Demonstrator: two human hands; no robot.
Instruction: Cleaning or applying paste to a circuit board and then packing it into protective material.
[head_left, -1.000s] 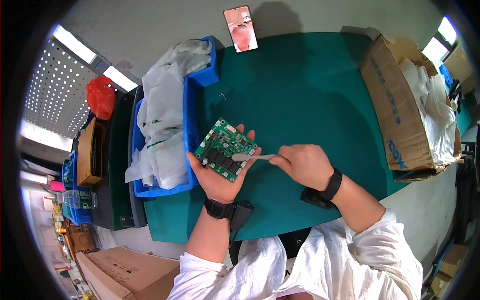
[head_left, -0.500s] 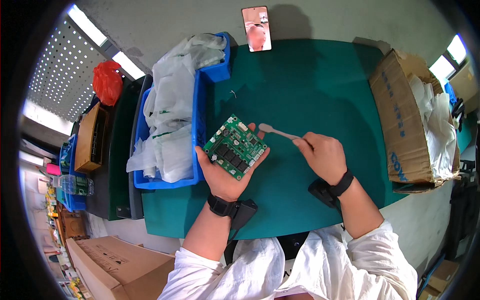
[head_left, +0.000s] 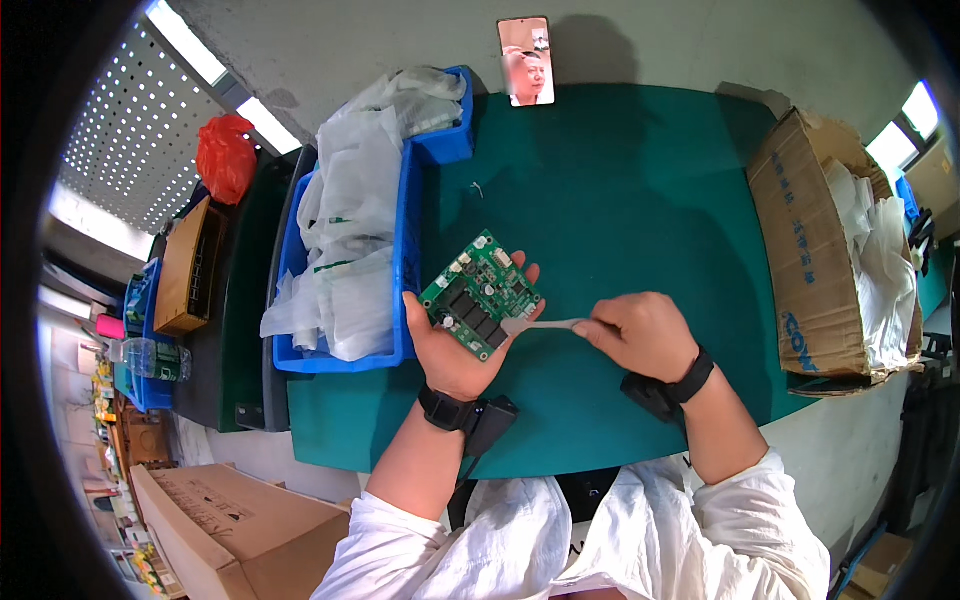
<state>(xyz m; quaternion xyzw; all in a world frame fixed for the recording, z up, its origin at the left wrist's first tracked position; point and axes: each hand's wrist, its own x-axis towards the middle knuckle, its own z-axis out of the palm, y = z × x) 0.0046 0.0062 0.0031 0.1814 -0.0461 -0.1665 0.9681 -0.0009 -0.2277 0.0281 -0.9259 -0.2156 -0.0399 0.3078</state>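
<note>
A green circuit board (head_left: pixel 470 284) with black relay-like blocks and white connectors lies tilted in my left hand (head_left: pixel 455 362), its edges held between thumb and fingers. My right hand (head_left: pixel 648 332) is closed around the handle of a slim white toothbrush (head_left: pixel 550 324). The brush's broad head reaches the board's lower right edge, beside the row of black blocks. Whether its bristles touch the board I cannot tell. Both hands are above the green table (head_left: pixel 620 220), and each wrist wears a black strap with a small box.
Blue bins (head_left: pixel 408 240) on the left hold white translucent bags (head_left: pixel 350 230). A cardboard box (head_left: pixel 800 250) with more bags stands at the right. A phone (head_left: pixel 527 62) is propped at the far edge. A small white scrap (head_left: pixel 477 189) lies on the table.
My right hand has moved down and toward me with the toothbrush. The brush head has gone from beyond the board's upper right side to its lower right edge.
</note>
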